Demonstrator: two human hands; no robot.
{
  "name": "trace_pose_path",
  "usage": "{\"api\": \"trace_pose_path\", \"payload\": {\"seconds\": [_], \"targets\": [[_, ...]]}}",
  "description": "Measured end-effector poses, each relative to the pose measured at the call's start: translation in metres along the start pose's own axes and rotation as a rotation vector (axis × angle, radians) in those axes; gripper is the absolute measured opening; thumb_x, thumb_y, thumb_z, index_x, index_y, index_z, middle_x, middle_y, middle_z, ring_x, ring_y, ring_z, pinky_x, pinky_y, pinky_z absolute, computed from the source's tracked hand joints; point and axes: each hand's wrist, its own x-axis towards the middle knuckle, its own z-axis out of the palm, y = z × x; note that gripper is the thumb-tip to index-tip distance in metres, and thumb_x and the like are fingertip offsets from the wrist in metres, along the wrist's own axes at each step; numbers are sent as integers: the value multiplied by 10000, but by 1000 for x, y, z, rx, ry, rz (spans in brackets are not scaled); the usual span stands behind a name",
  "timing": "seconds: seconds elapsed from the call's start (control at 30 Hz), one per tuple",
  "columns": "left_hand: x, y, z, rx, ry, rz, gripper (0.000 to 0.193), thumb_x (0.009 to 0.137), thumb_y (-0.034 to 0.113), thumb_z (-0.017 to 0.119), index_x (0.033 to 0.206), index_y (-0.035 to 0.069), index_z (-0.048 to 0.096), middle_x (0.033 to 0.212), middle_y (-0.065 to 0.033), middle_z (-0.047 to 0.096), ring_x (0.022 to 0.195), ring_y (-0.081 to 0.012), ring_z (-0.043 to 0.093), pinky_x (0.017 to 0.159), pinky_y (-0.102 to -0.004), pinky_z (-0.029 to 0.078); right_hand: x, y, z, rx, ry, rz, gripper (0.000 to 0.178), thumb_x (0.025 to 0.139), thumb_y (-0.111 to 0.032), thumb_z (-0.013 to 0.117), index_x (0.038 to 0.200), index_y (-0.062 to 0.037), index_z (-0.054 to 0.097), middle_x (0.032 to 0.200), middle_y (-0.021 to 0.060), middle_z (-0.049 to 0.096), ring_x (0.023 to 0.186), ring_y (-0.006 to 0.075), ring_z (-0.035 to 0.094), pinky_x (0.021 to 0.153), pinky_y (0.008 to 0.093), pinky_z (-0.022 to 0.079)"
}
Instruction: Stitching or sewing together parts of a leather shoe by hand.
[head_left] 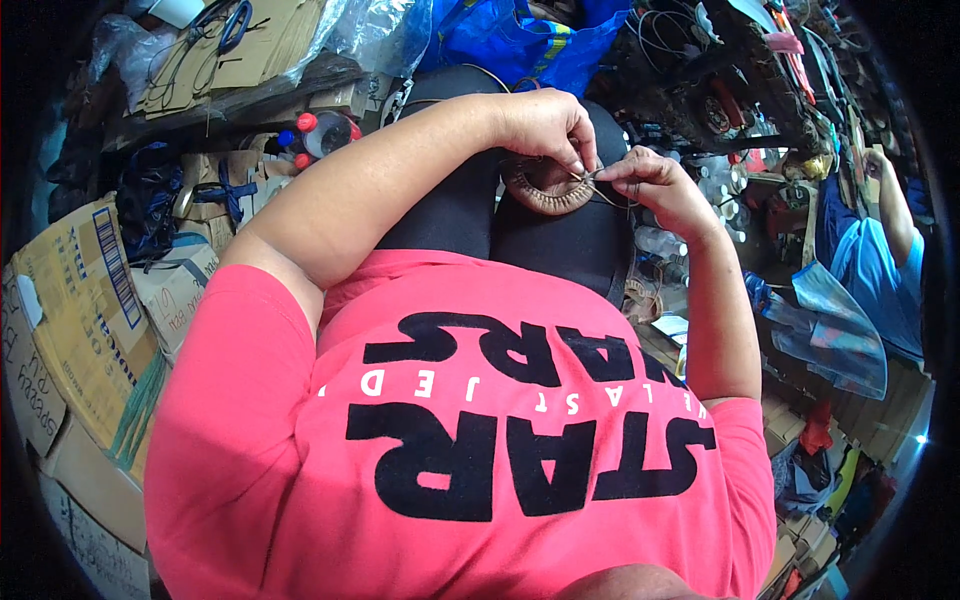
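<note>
A brown, rounded piece, leather-like, with a pleated rim [548, 208] rests over my black-clad thighs [540, 240]. My left hand [548, 124] reaches in from the far side, thumb and fingers pinched together at the right part of that rim. Beside it, my right hand [660, 188] is closed in a pinch on a thin cord at the same edge. A loose length of the cord [612, 200] curves below the right fingers. Whether a needle is between the fingertips is too small to tell.
A blue bag [530, 40] lies beyond my knees. Red- and blue-capped bottles [325, 135] are to the left, near cardboard boxes [85, 290]. Clear plastic bottles [660, 242] lie right of my legs. Another person in blue clothing [880, 270] is at the far right.
</note>
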Motion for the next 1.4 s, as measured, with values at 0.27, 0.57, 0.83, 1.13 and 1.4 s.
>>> {"api": "trace_pose_path", "payload": {"seconds": [0.27,0.57,0.83,1.13,1.4], "targets": [[-22,7,7,307,364,-1,300,755,8,573,1036,69,663,921,-96,586,811,-190,593,750,-350,485,-22,-22,39,-245,307,-121,209,772,-45,703,974,-97,704,762,28,535,685,123,517,634,268,437],[-80,32,46,392,612,29,239,740,9,649,949,111,699,758,-64,555,713,-212,589,649,-333,470,-40,-17,70,-601,507,-269,337,774,0,643,1073,-152,678,741,60,491,677,198,495,610,320,416],[-68,20,40,378,658,100,172,734,93,700,880,182,725,713,-54,523,685,-238,534,627,-363,438,-30,1,43,-85,293,-82,371,779,80,563,1062,-123,693,804,32,516,784,135,543,765,238,444],[-65,11,40,451,613,82,169,745,107,700,882,201,731,713,-51,511,705,-239,530,646,-358,435,-18,-1,24,5,132,-30,434,743,146,483,1036,-92,698,862,26,510,842,128,534,813,227,442],[-64,12,39,505,603,87,154,744,120,702,871,200,730,727,-46,516,736,-239,531,659,-362,432,-18,-6,23,41,117,-29,439,738,152,489,1036,-91,702,838,13,502,818,115,521,801,229,441]]}}
